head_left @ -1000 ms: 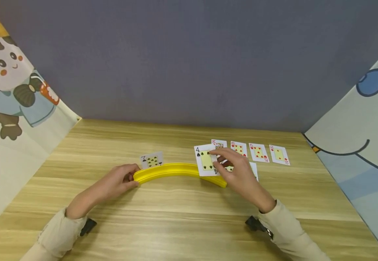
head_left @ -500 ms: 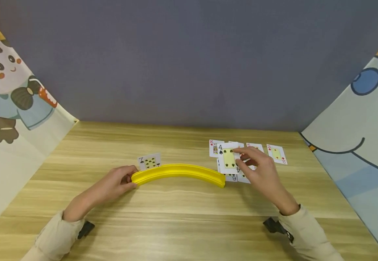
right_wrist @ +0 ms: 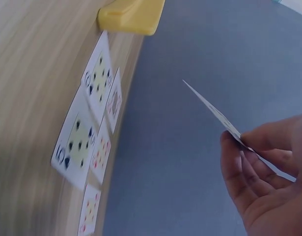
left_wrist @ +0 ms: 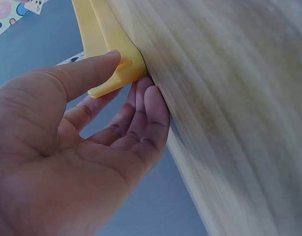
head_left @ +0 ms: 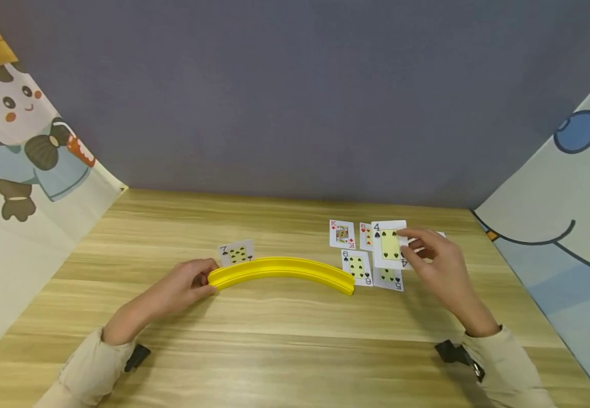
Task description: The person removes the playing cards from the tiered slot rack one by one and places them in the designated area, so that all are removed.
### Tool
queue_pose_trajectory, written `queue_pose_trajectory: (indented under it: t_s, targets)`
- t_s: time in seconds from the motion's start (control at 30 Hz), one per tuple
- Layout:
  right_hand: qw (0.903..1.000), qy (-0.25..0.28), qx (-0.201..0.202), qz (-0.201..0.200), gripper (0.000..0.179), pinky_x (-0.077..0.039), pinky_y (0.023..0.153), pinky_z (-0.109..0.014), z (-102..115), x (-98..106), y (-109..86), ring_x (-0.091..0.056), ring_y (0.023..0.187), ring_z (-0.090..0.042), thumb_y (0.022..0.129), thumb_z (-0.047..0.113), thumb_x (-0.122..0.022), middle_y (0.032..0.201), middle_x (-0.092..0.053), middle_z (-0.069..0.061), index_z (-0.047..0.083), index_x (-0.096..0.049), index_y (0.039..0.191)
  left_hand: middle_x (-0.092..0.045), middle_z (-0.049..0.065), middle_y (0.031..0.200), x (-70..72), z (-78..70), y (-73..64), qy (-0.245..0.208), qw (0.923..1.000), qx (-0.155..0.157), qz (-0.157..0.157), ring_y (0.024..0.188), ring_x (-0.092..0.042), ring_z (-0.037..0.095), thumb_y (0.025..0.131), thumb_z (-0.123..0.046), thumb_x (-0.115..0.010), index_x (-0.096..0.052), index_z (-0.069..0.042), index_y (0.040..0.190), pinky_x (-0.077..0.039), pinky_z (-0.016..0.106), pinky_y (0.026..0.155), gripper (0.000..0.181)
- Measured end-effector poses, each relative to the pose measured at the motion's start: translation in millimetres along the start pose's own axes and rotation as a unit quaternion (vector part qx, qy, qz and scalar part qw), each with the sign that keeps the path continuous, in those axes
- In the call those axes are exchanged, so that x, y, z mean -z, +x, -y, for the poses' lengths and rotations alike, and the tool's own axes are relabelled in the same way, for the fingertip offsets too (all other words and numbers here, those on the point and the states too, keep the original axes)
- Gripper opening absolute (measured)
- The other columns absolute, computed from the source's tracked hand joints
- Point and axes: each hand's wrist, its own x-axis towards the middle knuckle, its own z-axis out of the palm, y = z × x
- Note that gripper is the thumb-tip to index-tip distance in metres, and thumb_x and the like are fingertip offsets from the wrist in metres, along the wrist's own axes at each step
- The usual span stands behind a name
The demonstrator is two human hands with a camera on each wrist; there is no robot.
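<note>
My left hand (head_left: 178,289) pinches the left end of a curved yellow card holder (head_left: 279,267); in the left wrist view its thumb lies on top, fingers below. A seven of spades (head_left: 236,253) shows behind the holder's left part, its lower edge hidden. Between thumb and fingertips my right hand (head_left: 440,263) holds a four of spades (head_left: 389,246), raised above the table. Under it lie a six of spades (head_left: 357,267) and a partly covered five of spades (head_left: 388,279). In the right wrist view the four of spades (right_wrist: 209,106) appears nearly edge-on.
Behind them lie a king of diamonds (head_left: 342,234) and a partly hidden six of hearts (head_left: 366,236). A five of hearts (right_wrist: 90,210) shows in the right wrist view. The wooden table (head_left: 274,351) meets a grey panel (head_left: 295,102) at the back, with printed cartoon panels at both sides.
My right hand has carried the four of spades to the right, from over the holder's right end to above the laid-out cards. The left hand keeps its grip on the holder.
</note>
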Motion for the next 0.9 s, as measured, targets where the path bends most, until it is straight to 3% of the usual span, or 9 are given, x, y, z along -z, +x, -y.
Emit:
queue_pose_trajectory:
  t_s: [0.47, 0.77, 0.9]
  targets:
    - [0.9967, -0.05, -0.048, 0.042, 0.02, -0.047, 0.064, -0.01, -37, 25, -1.8, -0.057, 0.077, 0.008, 0.087, 0.004, -0.075, 0.098, -0.073, -0.014, 0.003, -0.072, 0.107, -0.063, -0.002, 0.091, -3.4, 0.1, 0.3, 0.0, 1.0, 0.003, 0.003, 0.077, -0.055, 0.011, 0.09, -0.004, -0.072, -0.063, -0.007, 0.104, -0.051, 0.025, 0.066, 0.017]
    - [0.9905, -0.068, -0.07, 0.097, 0.018, -0.048, 0.051, -0.024, -61, 31, -4.1, -0.065, 0.067, -0.014, 0.087, 0.006, -0.076, 0.086, -0.073, -0.012, 0.001, -0.072, 0.103, -0.063, -0.001, 0.092, -3.2, 1.2, 0.3, -0.006, 1.0, 0.005, 0.003, 0.077, -0.056, 0.013, 0.09, -0.004, -0.071, -0.063, -0.008, 0.105, -0.052, 0.025, 0.066, 0.017]
    - [0.9865, -0.067, -0.086, 0.122, 0.018, -0.047, 0.05, -0.026, -68, 31, -5.4, -0.066, 0.069, -0.015, 0.088, 0.008, -0.075, 0.086, -0.073, -0.012, 0.001, -0.071, 0.104, -0.062, -0.003, 0.089, -1.1, 0.8, 0.5, -0.001, 1.0, 0.008, 0.002, 0.076, -0.055, 0.012, 0.09, -0.005, -0.071, -0.064, -0.009, 0.103, -0.051, 0.025, 0.066, 0.016]
